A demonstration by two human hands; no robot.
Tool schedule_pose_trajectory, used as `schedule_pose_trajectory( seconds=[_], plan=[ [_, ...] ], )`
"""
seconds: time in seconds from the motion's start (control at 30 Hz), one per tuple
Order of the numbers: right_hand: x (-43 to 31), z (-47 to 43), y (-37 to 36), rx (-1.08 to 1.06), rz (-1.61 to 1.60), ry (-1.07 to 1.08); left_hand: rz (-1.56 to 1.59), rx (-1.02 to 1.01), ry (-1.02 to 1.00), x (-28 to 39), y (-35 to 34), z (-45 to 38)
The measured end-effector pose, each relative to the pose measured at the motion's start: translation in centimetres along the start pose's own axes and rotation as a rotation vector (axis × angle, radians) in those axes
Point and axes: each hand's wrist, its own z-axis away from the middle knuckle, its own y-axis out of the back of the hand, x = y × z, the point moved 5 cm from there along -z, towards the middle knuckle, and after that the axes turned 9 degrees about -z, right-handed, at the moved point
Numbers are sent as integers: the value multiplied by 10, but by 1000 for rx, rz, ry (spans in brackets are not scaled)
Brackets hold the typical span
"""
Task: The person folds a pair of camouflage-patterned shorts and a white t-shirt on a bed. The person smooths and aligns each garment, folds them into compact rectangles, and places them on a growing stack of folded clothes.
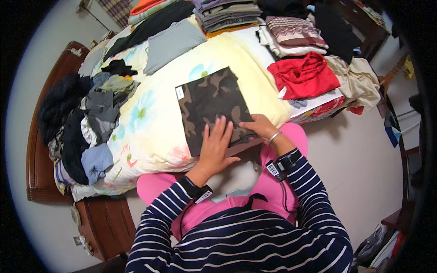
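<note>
A camouflage garment (213, 99) in dark brown and black lies folded into a flat rectangle at the bed's near edge. At its upper left corner shows a small white label (180, 92). My left hand (215, 145) rests palm down on its near part, fingers spread and pointing away from me. On the near right corner, my right hand (261, 128) has its thumb on top, while the other fingers are partly hidden at the garment's edge; whether they pinch the cloth is unclear.
Loose dark clothes (99, 109) heap up by the wooden headboard (51, 136). A folded grey garment (175, 44) lies beyond, near stacked clothes (228, 17). A red garment (305, 76) sits at right beside beige cloth (355, 78). A wooden nightstand (109, 225) stands at lower left.
</note>
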Motion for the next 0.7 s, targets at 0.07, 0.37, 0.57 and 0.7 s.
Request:
schedule_pose_trajectory(
  seconds=[0.07,0.37,0.57,0.7],
  plan=[
    [-3,12,-9,-90,-213,-71,19,-7,48,5,-16,-8],
    [-9,29,-17,-201,-307,-63,185,215,41,-10,-4,-15],
    [-59,39,2,439,839,961,376,114,94,-20,46,15],
    [-69,32,-27,367,1161,1020,403,15,65,-11,69,37]
  ],
)
